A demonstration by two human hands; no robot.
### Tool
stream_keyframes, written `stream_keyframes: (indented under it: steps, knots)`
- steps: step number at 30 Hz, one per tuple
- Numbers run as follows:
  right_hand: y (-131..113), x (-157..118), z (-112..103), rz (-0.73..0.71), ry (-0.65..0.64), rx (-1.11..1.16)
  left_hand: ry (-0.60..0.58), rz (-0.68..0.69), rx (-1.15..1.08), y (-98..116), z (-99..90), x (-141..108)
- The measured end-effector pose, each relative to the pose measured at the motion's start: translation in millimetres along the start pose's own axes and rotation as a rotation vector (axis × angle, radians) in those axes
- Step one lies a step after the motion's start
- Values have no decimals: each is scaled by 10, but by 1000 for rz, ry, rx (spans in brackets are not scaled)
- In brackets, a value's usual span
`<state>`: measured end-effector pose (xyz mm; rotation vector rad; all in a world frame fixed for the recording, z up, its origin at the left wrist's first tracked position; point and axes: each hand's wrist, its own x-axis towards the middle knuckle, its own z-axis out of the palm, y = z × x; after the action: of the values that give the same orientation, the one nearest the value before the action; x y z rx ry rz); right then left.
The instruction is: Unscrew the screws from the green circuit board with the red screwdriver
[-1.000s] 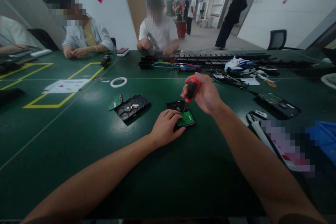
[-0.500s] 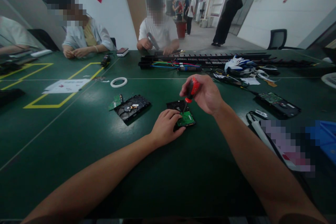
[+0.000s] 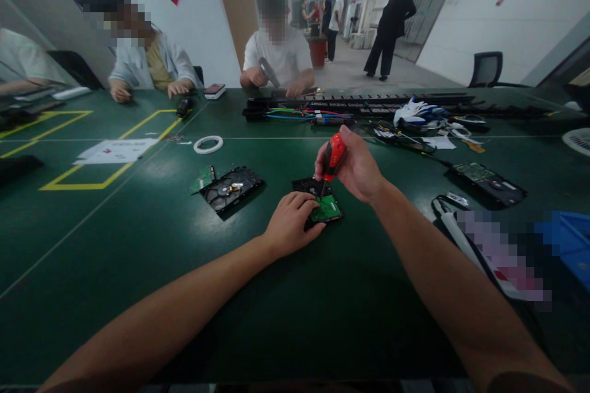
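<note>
Grasping a red-and-black screwdriver [image 3: 334,156], the right hand [image 3: 358,166] points it down at the circuit board [image 3: 329,207] of a hard drive [image 3: 304,185]. The left hand [image 3: 291,221] grips this drive on the table [image 3: 318,307]; an upright shaft should help against slipping.

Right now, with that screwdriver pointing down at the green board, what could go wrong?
The screwdriver in the right hand could slip and jab the left hand, whose fingers lie close beside the shaft.

A slip might also scratch the green board under the tip.

The black drive could turn or slide, since only the left hand seems to steady it on the table; no clamp shows.
</note>
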<state>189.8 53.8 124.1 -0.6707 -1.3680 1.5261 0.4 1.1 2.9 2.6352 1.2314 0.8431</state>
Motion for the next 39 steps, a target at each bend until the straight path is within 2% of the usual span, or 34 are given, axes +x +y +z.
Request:
stream_keyframes:
  steps: [4,12,29,39]
  knots:
    - [8,-9,17,-5,-39,-40,-3,2,1,-13,8,-2]
    - [5,9,10,-20,73,38,1,2,-6,-25,22,-9]
    - [-64,-16,-59,29,-50,4,8,-4,-3,-16,13,-15]
    - [-45,20,-71,62,19,97,8,-6,-13,3,-3,-4]
